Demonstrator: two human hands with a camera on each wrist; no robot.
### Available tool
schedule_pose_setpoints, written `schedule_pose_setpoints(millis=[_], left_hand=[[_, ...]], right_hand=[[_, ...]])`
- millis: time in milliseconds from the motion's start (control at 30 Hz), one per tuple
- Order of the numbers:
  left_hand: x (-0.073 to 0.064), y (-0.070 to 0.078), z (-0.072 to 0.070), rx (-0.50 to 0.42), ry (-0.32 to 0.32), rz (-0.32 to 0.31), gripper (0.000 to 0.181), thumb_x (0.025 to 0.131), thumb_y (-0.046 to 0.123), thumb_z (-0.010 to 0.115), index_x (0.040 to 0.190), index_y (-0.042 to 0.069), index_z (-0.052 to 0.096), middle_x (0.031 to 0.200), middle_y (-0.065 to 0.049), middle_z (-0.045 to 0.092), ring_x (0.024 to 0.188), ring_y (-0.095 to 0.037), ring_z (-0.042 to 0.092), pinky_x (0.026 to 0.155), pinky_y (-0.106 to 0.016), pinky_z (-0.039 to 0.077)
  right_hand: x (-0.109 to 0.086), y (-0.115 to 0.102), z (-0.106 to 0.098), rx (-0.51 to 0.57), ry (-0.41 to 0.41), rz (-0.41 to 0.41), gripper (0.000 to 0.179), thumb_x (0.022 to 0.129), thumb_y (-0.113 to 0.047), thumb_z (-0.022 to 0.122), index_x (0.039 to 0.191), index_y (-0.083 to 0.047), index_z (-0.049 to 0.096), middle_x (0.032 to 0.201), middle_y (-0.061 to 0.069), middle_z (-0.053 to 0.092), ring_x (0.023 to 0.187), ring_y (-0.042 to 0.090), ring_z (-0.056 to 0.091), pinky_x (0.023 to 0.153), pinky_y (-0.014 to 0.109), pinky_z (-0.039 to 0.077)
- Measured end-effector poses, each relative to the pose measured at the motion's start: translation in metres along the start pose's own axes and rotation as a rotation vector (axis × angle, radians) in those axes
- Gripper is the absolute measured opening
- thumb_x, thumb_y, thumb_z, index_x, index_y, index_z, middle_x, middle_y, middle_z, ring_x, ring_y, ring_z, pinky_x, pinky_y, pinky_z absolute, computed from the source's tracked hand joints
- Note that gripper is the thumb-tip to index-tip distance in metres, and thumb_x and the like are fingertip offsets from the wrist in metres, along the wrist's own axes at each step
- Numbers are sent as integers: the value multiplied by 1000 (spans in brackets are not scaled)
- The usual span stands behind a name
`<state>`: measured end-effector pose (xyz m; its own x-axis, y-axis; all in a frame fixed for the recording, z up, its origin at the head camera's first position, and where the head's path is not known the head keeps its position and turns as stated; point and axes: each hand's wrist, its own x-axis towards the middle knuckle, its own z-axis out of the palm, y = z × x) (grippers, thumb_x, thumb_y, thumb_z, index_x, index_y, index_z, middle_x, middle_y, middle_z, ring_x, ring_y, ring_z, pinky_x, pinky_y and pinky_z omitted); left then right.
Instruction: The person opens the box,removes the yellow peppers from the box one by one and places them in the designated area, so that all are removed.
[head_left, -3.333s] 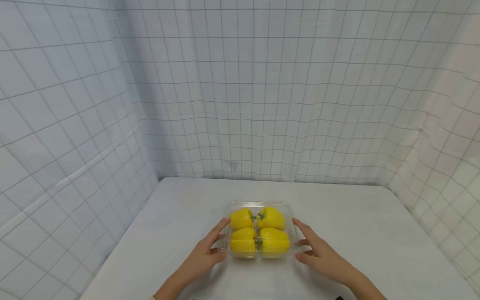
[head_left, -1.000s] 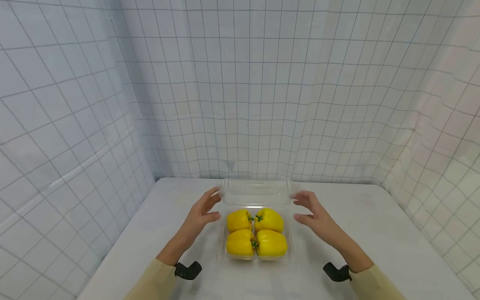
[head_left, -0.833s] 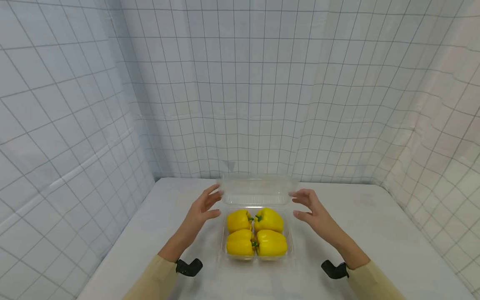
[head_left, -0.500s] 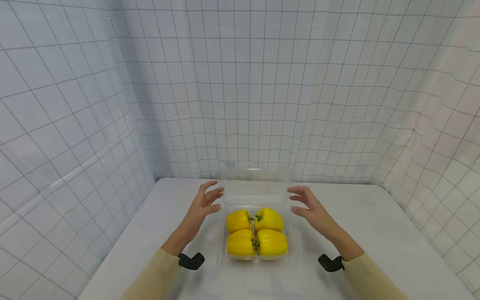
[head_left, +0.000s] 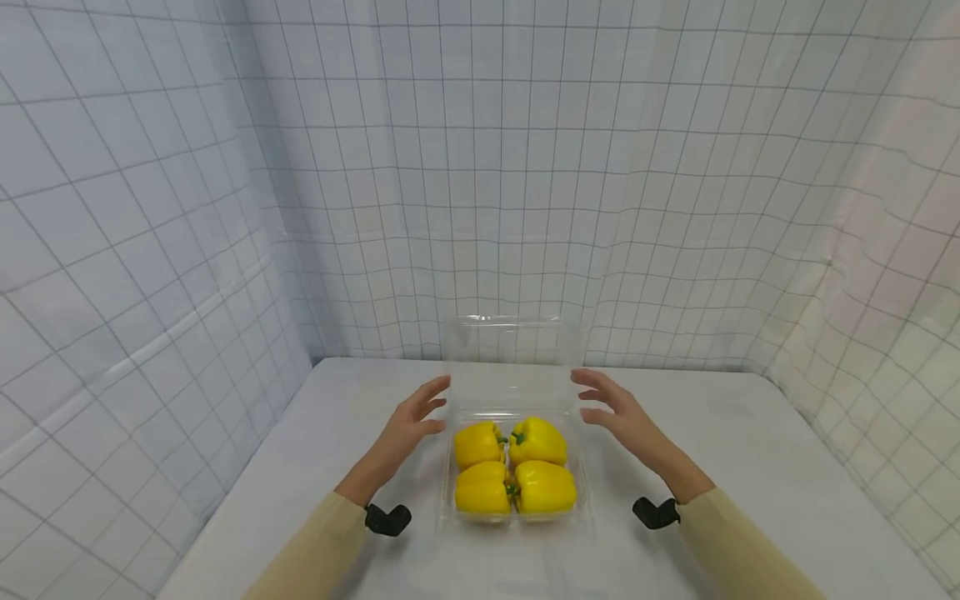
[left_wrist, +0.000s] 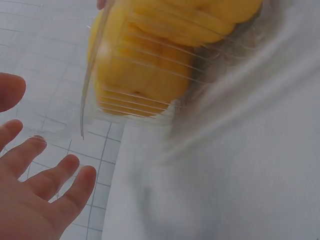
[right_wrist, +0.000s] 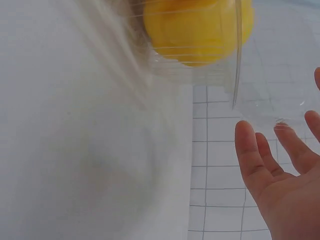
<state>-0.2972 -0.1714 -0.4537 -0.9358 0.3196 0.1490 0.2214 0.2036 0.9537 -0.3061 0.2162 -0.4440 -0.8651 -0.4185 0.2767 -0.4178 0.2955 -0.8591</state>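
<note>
A clear plastic clamshell container holds several yellow bell peppers with green stems, set in two rows. Its transparent lid stands raised at the back, showing against the curtain. My left hand is at the lid's left side, fingers loosely spread with the fingertips right at its edge. On the other side my right hand mirrors it, fingers extended and thumb apart. In the left wrist view the fingers overlap the clear plastic; in the right wrist view the fingertips reach the lid's lower edge.
The container rests on a white table, whose far edge meets a white curtain with a grid pattern. Similar curtain hangs along the left and right sides. Black straps with a mount sit at both wrists beside pale sleeves.
The lid first lay over the peppers; it has swung up and back, standing taller now than a second ago. Both hands have moved away from the person along with it. The peppers stay put.
</note>
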Motion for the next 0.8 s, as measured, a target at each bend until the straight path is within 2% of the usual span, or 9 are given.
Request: schedule_pose_setpoints(millis=[233, 467, 600, 800], left_hand=[[2, -11, 2, 54, -4, -36, 72, 96, 4, 59, 160, 19, 28, 165, -6, 25, 146, -37, 32, 112, -61, 34], [4, -16, 7, 88, 21, -86, 74, 95, 5, 60, 160, 22, 29, 166, -3, 22, 147, -36, 30, 113, -65, 27], [6, -22, 8, 104, 23, -122, 75, 95, 7, 61, 161, 26, 29, 166, 0, 22, 148, -36, 29, 114, -66, 23], [7, -28, 9, 124, 16, -175, 79, 94, 13, 64, 161, 28, 26, 166, -3, 21, 148, -38, 26, 114, -68, 20]], right_hand=[[7, 13, 3, -47, -14, 13, 62, 101, -23, 61, 157, -22, 35, 159, 12, 37, 133, 43, 46, 101, 60, 46], [4, -18, 7, -32, -55, 76, 63, 101, -15, 61, 157, -12, 33, 160, 20, 31, 133, 50, 43, 103, 66, 41], [6, -18, 9, -30, -62, 108, 63, 101, -14, 60, 157, -11, 32, 161, 20, 29, 135, 49, 42, 104, 69, 38], [10, -8, 13, -43, -69, 178, 62, 101, -13, 57, 158, -10, 31, 162, 17, 28, 138, 47, 40, 107, 70, 33]])
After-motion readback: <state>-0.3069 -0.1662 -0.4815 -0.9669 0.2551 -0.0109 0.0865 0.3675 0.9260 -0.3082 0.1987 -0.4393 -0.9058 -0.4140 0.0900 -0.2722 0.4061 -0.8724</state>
